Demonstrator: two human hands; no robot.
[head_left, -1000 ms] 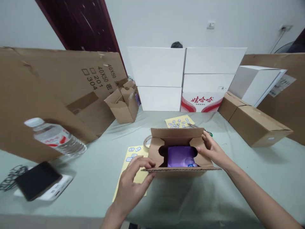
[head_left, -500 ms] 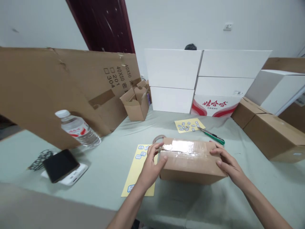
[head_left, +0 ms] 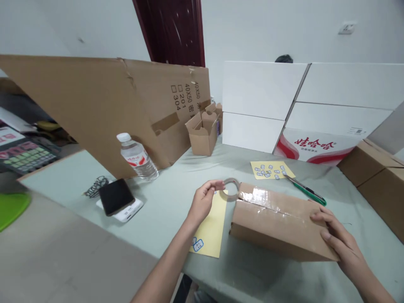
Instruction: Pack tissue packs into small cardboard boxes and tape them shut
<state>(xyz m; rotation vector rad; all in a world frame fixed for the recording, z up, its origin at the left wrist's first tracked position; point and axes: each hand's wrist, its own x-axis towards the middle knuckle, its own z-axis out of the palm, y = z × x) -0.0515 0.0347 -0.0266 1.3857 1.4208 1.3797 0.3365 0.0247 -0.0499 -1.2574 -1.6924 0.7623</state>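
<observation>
The left hand point(head_left: 203, 202) has its fingers point(head_left: 214, 184) together, pinched on a roll of packing tape point(head_left: 231, 189) just beside the taped cardboard box point(head_left: 277, 223). The right hand point(head_left: 339, 240) lies on the box's right end, fingers spread apart. Beyond the right fingers lies a green box cutter point(head_left: 306, 191). Below the left fingers is a yellow label sheet point(head_left: 211, 227). Farther left, a water bottle point(head_left: 137, 158) and a phone point(head_left: 116, 196) on a power bank point(head_left: 132, 213) sit on the surface point(head_left: 164, 206).
</observation>
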